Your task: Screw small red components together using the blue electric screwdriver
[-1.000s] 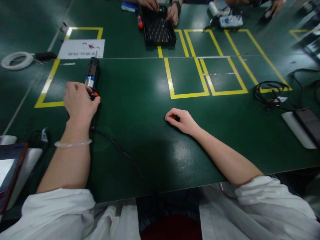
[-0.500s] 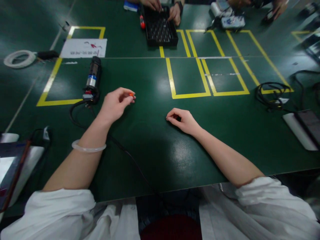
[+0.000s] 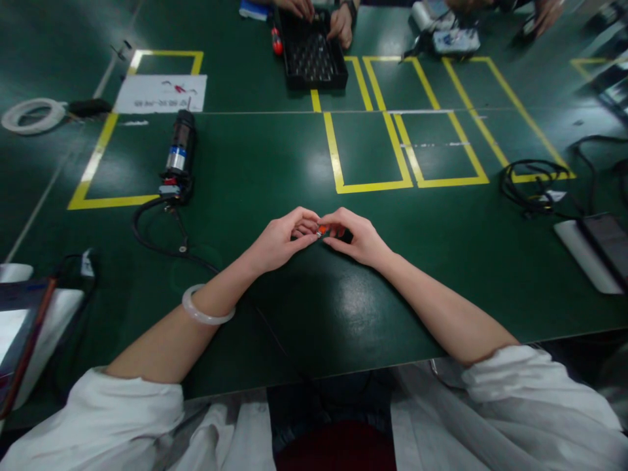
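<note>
My left hand (image 3: 286, 241) and my right hand (image 3: 357, 237) meet fingertip to fingertip just above the green table. Between them is a small orange piece (image 3: 322, 229) with a pale, shiny bit at its lower left; its exact kind is too small to tell. Thumb and fingers of my left hand pinch it from one side. The curled fingers of my right hand close round its other side, hiding part of it. A pale bangle (image 3: 208, 315) circles my left wrist.
A black and silver cylindrical tool (image 3: 178, 157) with a cable lies left, beside a printed sheet (image 3: 161, 93). Across the table, another person's hands (image 3: 340, 26) work at a black tray (image 3: 316, 82). A coiled black cable (image 3: 532, 186) and a dark-screened device (image 3: 606, 245) lie right.
My left hand has moved right and slightly down, bringing the orange piece to my right hand. My right hand has stayed almost in place, its fingers now at the piece.
</note>
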`<state>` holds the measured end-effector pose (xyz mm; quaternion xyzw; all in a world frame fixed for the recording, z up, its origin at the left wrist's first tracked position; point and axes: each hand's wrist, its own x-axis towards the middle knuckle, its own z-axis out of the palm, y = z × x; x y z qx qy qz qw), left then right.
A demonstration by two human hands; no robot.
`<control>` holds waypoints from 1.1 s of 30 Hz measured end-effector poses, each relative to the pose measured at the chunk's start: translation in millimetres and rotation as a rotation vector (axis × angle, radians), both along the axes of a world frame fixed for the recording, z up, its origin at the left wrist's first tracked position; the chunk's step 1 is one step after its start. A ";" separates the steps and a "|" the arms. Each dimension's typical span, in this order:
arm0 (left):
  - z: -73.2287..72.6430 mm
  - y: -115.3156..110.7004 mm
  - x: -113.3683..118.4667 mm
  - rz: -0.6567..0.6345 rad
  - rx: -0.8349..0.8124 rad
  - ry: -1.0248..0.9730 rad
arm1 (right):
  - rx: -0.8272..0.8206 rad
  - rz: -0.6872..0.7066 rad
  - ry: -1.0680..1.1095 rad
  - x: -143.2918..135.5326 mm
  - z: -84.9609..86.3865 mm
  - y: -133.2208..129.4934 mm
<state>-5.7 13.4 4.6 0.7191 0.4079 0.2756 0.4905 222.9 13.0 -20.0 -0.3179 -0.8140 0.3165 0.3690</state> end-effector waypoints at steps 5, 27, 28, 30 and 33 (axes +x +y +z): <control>-2.2 -1.8 0.7 -0.055 -0.044 -0.041 | 0.008 0.016 -0.039 -0.1 0.7 -0.1; 3.9 -7.4 4.9 0.026 0.337 0.100 | -0.161 -0.029 0.050 -1.2 -0.4 0.3; 3.9 -7.4 4.8 0.024 0.332 0.102 | -0.162 -0.031 0.051 -1.1 -0.3 0.3; 3.5 -7.7 4.6 0.013 0.334 0.115 | -0.175 -0.045 0.053 -0.8 -0.4 0.4; 1.4 -8.9 4.3 -0.003 0.403 0.172 | -0.218 -0.062 0.074 -0.5 -1.5 0.9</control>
